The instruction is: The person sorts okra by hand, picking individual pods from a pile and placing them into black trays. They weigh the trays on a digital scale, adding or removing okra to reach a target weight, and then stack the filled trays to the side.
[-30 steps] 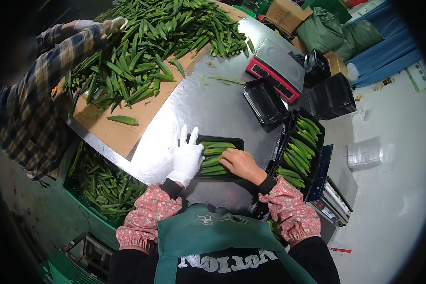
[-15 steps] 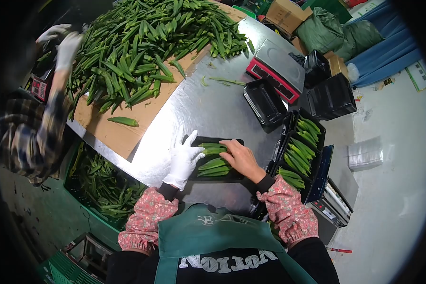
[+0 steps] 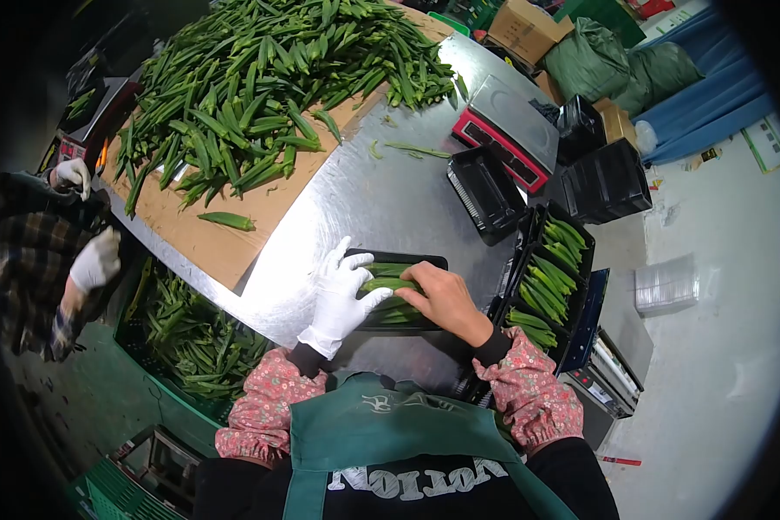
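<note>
A black tray (image 3: pixel 442 260) lies on the metal table in front of me, with green okra pods (image 3: pixel 394 269) laid lengthwise in it. My left hand (image 3: pixel 338 295), in a white glove, is at the tray's left end, its thumb and fingers around the ends of the okra. My bare right hand (image 3: pixel 446 299) reaches in from the right, thumb and fingers closed on the other end of the okra. The palms and fingers hide part of the pods and the tray's ends.
A big okra pile (image 3: pixel 260 87) covers cardboard (image 3: pixel 225 247) at the back left. Right of me stand filled trays (image 3: pixel 546 277), an unfilled black tray (image 3: pixel 485 191) and a red scale (image 3: pixel 503 143). A co-worker's gloved hand (image 3: pixel 95 260) is at left, above a green crate (image 3: pixel 169 394).
My left hand has shifted right over the tray, its thumb now across the okra. My right fingers have closed more on the pods. The co-worker's hands have come down from the pile's edge.
</note>
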`<state>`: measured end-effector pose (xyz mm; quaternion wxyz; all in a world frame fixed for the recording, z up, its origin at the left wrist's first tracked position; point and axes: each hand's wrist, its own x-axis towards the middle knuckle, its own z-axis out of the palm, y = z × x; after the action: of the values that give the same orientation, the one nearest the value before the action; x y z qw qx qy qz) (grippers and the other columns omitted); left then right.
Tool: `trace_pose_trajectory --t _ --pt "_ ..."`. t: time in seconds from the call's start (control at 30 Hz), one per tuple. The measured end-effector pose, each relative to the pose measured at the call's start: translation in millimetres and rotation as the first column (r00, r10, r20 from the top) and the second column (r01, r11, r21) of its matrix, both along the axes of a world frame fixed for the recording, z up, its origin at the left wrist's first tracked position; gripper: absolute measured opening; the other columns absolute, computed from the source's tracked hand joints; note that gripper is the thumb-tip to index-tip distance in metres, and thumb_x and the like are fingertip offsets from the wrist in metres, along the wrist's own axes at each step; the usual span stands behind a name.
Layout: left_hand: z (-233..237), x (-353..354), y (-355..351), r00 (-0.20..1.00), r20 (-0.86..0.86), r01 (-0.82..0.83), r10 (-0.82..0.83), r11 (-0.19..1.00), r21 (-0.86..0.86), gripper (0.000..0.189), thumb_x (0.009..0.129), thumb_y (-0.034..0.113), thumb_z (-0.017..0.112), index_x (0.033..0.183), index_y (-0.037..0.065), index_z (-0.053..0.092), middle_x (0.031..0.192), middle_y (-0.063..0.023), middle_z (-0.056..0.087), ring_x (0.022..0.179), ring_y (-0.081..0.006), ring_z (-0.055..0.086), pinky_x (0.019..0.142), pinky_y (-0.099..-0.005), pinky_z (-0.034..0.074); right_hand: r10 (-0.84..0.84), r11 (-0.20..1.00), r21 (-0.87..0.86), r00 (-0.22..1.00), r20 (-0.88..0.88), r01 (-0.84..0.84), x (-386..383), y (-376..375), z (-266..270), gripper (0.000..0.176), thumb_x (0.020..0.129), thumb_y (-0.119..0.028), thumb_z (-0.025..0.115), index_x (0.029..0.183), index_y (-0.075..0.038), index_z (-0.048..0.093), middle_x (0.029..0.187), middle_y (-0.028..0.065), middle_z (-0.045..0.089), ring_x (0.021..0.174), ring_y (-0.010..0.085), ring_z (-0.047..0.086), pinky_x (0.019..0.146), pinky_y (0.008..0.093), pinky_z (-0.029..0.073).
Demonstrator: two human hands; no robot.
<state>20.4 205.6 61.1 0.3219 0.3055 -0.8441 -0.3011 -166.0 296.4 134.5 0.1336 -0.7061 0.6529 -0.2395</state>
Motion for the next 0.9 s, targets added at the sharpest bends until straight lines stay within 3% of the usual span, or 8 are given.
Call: trace_pose_trajectory --t 0.2,0.3,0.5,0.6,0.7,0.77,0.83,0.9 --pt "11.9 5.7 6.9 0.993 -0.119 0.017 -0.006 0.996 0.091 0.018 0.078 0.018 0.074 0.081 0.004 0.064 0.111 -0.0119 0.064 0.128 -0.0431 0.045 0.103 -0.0517 0.037 -0.019 0.999 0.044 0.991 0.13 0.014 5.3 1.6 10.9 0.026 0.084 -0.02 0.074 0.096 -0.001 0.062 0.09 0.0118 0.064 0.075 0.0282 0.063 0.064 0.0359 0.05" --pt "12.7 9.0 9.2 0.988 -0.153 0.005 0.003 0.999 0.052 0.012 0.082 0.012 0.068 0.079 0.003 0.061 0.109 -0.0124 0.063 0.128 -0.0423 0.045 0.103 -0.0509 0.037 -0.022 0.997 0.083 0.986 0.166 0.008 8.2 3.3 12.6 0.028 0.084 -0.021 0.075 0.098 -0.001 0.062 0.092 0.0113 0.065 0.076 0.0266 0.064 0.065 0.0344 0.051" --pt "0.8 20.6 17.9 0.955 -0.261 -0.101 0.14 0.982 0.157 0.01 0.086 0.008 0.06 0.078 0.003 0.059 0.109 -0.0126 0.063 0.127 -0.0389 0.046 0.102 -0.0495 0.037 -0.002 0.989 0.145 0.963 0.269 -0.039 18.6 -1.6 15.6 0.029 0.085 -0.02 0.075 0.102 0.0 0.062 0.094 0.0092 0.066 0.078 0.0205 0.064 0.067 0.0311 0.051" --pt "1.7 54.5 21.2 0.972 -0.166 -0.146 0.167 0.98 0.132 0.017 0.087 0.009 0.059 0.071 0.004 0.059 0.104 -0.0115 0.065 0.126 -0.0379 0.047 0.102 -0.0495 0.036 0.007 0.98 0.186 0.948 0.317 -0.07 24.2 -3.5 23.9 0.032 0.085 -0.018 0.075 0.107 0.0 0.061 0.094 0.009 0.065 0.078 0.017 0.062 0.069 0.0293 0.05" --pt "7.8 129.1 27.6 0.931 -0.136 -0.29 0.338 0.914 0.284 0.022 0.083 0.008 0.06 0.061 0.006 0.057 0.097 -0.0097 0.068 0.127 -0.0373 0.046 0.105 -0.0483 0.034 -0.01 0.974 0.214 0.934 0.356 -0.071 19.3 -3.5 24.5 0.035 0.085 -0.013 0.074 0.115 0.0 0.061 0.095 0.0084 0.065 0.08 0.0139 0.061 0.072 0.0285 0.051" --pt "2.2 198.7 30.1 0.83 -0.071 -0.532 0.553 0.825 0.192 0.023 0.077 0.007 0.062 0.055 0.007 0.057 0.09 -0.0079 0.07 0.13 -0.0373 0.044 0.11 -0.0486 0.03 -0.006 0.98 0.188 0.938 0.345 -0.063 10.3 -1.4 16.7 0.034 0.086 -0.018 0.073 0.113 -0.002 0.061 0.093 0.0082 0.063 0.07 0.0148 0.059 0.065 0.0285 0.049" --pt "-8.3 281.9 39.5 0.758 0.198 -0.632 0.621 0.775 -0.013 0.01 0.073 0.006 0.062 0.063 0.009 0.063 0.103 -0.0093 0.069 0.133 -0.0377 0.041 0.113 -0.0497 0.025 -0.015 0.972 0.226 0.94 0.34 -0.066 1.8 0.9 11.0 0.032 0.087 -0.018 0.072 0.112 -0.002 0.062 0.093 0.0088 0.063 0.071 0.0159 0.06 0.066 0.0294 0.05" --pt "9.4 311.2 50.6 0.54 0.482 -0.673 0.69 0.698 -0.245 0.006 0.073 0.007 0.064 0.076 0.01 0.068 0.119 -0.0112 0.064 0.134 -0.0388 0.039 0.114 -0.0516 0.023 -0.031 0.958 0.279 0.949 0.315 -0.062 -0.3 0.8 8.0 0.029 0.087 -0.017 0.072 0.11 -0.001 0.063 0.093 0.0087 0.064 0.074 0.0157 0.062 0.067 0.0293 0.05"
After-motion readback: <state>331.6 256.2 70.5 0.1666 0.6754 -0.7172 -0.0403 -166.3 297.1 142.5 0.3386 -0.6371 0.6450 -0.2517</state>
